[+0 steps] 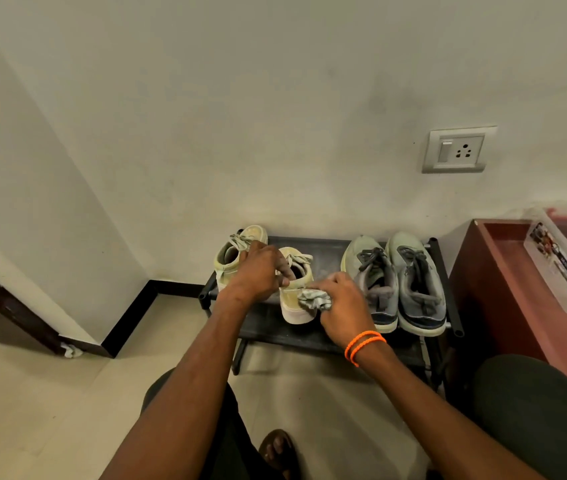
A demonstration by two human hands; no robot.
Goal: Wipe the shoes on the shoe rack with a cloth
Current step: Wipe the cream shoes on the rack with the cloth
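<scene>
We see the cloth [314, 299] bunched in our right hand [342, 306], its grip curled round it, pressed against the heel side of a pale yellow shoe [296, 299] on the black shoe rack [327, 247]. Our left hand [258, 271] pinches that shoe's collar. Its mate [232, 254] stands just left; 2 grey sneakers [396, 278] sit right.

This is looking like a home, in a corner by a wall. A low black shoe rack [327, 244] is standing on the tiled floor [33, 393] in the middle of the frame, holding worn shoes [413, 282]. A switch and socket plate [457, 150] is sitting on the plain wall at the right. A reddish wooden cabinet [496, 292] is standing at the right edge.
</scene>
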